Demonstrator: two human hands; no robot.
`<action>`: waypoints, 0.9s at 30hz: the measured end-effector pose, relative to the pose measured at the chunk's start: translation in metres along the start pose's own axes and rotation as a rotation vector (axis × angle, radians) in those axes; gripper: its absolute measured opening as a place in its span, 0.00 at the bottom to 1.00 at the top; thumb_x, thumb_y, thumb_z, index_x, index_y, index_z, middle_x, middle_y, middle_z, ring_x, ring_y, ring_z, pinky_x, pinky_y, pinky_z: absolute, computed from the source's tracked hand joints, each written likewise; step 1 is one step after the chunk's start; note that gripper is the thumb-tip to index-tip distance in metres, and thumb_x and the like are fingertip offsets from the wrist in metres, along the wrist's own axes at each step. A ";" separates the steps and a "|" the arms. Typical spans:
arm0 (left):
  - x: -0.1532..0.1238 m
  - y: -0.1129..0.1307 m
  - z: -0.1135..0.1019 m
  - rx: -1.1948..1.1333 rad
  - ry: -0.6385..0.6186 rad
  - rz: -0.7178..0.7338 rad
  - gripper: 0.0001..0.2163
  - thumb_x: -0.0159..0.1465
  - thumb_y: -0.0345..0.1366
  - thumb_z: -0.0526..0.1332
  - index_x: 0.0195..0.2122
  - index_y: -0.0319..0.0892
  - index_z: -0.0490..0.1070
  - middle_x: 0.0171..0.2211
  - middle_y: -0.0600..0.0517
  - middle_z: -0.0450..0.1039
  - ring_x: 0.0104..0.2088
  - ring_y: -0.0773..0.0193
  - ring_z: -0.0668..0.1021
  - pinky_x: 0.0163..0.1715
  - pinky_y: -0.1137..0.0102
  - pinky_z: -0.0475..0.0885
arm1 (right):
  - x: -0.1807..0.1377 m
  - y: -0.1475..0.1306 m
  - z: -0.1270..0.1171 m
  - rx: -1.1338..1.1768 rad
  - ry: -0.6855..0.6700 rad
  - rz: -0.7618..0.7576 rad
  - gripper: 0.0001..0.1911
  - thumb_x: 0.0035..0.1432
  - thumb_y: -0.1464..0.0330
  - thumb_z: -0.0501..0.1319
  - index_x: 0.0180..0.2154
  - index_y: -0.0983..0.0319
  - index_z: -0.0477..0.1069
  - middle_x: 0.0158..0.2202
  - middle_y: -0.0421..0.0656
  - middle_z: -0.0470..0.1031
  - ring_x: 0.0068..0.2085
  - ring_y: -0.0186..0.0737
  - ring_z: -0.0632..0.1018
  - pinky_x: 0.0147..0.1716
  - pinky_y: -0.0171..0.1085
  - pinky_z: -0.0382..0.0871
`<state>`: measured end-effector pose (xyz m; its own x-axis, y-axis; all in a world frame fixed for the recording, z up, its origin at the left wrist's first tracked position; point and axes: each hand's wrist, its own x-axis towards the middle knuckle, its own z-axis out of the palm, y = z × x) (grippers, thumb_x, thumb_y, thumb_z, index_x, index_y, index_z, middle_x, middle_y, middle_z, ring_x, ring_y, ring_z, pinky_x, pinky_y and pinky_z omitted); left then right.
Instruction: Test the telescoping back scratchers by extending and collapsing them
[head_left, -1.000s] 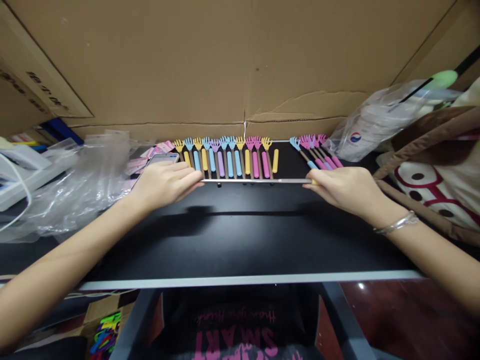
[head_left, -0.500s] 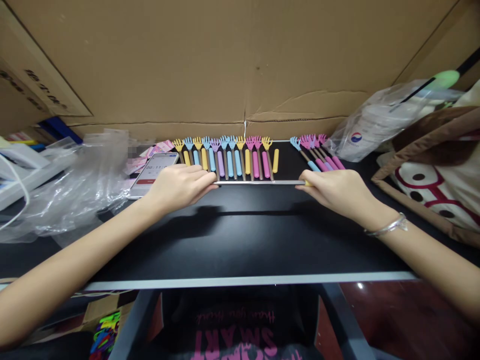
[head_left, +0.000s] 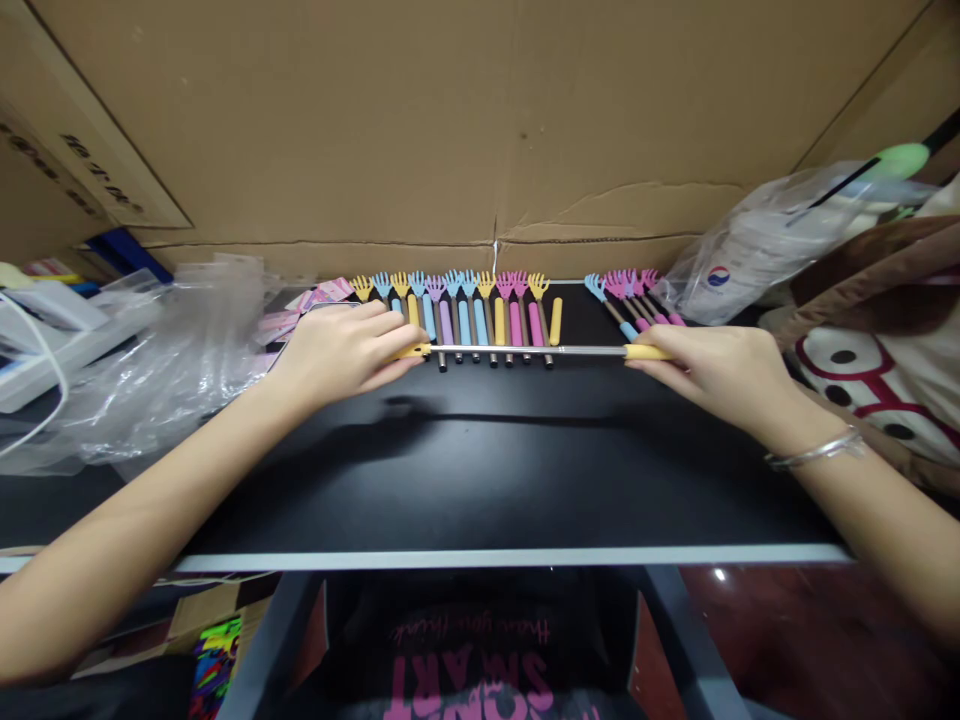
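Observation:
Stretched level between my hands is a telescopic back scratcher (head_left: 517, 350) with a thin metal rod and yellow ends. My left hand (head_left: 341, 345) is closed round its yellow head end, most of which the fingers hide. The yellow handle on the other end is gripped by my right hand (head_left: 712, 375). Just behind the rod lies a row of back scratcher heads on rods (head_left: 493, 320) in yellow, blue, purple and pink, with loose coloured handle sleeves (head_left: 556, 322) between them. Several assembled back scratchers (head_left: 637, 300), blue and pink, lie to the right, near my right hand.
Crumpled clear plastic bags (head_left: 180, 360) and a white device (head_left: 90, 330) lie at the left. A bagged drink cup (head_left: 757, 260) and a brown-trimmed cloth bag (head_left: 862, 370) stand at the right. A cardboard wall (head_left: 450, 130) closes off the back of the black table (head_left: 480, 480).
My hands have moved farther apart, mainly the right hand going rightward, and the back scratcher between them shows a longer rod. Its yellow ends now show more.

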<state>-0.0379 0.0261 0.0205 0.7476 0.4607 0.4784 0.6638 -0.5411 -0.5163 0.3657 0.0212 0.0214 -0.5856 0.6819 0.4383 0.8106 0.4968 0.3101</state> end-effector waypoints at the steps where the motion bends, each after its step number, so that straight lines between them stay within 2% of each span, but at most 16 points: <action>1: -0.001 0.000 0.001 0.007 0.006 -0.004 0.14 0.71 0.42 0.51 0.37 0.45 0.75 0.27 0.51 0.74 0.30 0.62 0.76 0.23 0.69 0.58 | 0.000 0.001 0.001 0.008 -0.007 0.004 0.28 0.68 0.49 0.42 0.34 0.60 0.71 0.26 0.45 0.77 0.26 0.40 0.75 0.23 0.35 0.51; 8: -0.006 0.000 0.012 0.018 0.092 0.093 0.17 0.71 0.43 0.50 0.32 0.43 0.73 0.22 0.54 0.71 0.22 0.67 0.73 0.21 0.71 0.55 | -0.001 0.001 0.006 0.083 -0.086 -0.014 0.28 0.68 0.49 0.41 0.29 0.60 0.68 0.23 0.44 0.73 0.25 0.38 0.72 0.24 0.35 0.53; 12: -0.007 0.001 0.015 -0.035 0.148 0.179 0.14 0.70 0.39 0.52 0.31 0.42 0.71 0.21 0.55 0.72 0.22 0.69 0.74 0.21 0.72 0.57 | -0.003 -0.001 0.011 0.055 -0.070 -0.024 0.28 0.68 0.50 0.43 0.30 0.60 0.69 0.24 0.42 0.74 0.25 0.37 0.73 0.24 0.34 0.51; 20: -0.006 0.005 0.018 -0.077 0.186 0.197 0.11 0.69 0.36 0.54 0.31 0.42 0.71 0.22 0.56 0.74 0.21 0.70 0.75 0.20 0.73 0.57 | -0.003 0.001 0.021 0.103 -0.074 -0.086 0.27 0.69 0.52 0.43 0.32 0.61 0.71 0.25 0.43 0.75 0.26 0.36 0.74 0.26 0.34 0.55; 23: -0.003 0.011 0.020 -0.098 0.184 0.186 0.12 0.70 0.37 0.53 0.31 0.42 0.71 0.23 0.56 0.75 0.21 0.70 0.75 0.19 0.73 0.57 | 0.000 -0.007 0.021 0.075 -0.082 -0.096 0.28 0.69 0.52 0.42 0.32 0.61 0.70 0.23 0.43 0.74 0.25 0.36 0.73 0.25 0.34 0.53; 27: 0.005 0.028 0.021 -0.166 0.172 0.186 0.13 0.71 0.38 0.50 0.32 0.42 0.70 0.23 0.57 0.75 0.21 0.71 0.75 0.19 0.73 0.57 | 0.008 -0.034 0.020 0.089 -0.048 -0.132 0.26 0.69 0.52 0.42 0.30 0.61 0.68 0.22 0.41 0.73 0.23 0.34 0.72 0.23 0.33 0.49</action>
<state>-0.0153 0.0277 -0.0067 0.8322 0.2245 0.5069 0.4924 -0.7195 -0.4898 0.3331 0.0202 -0.0027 -0.6883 0.6315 0.3570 0.7241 0.6281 0.2850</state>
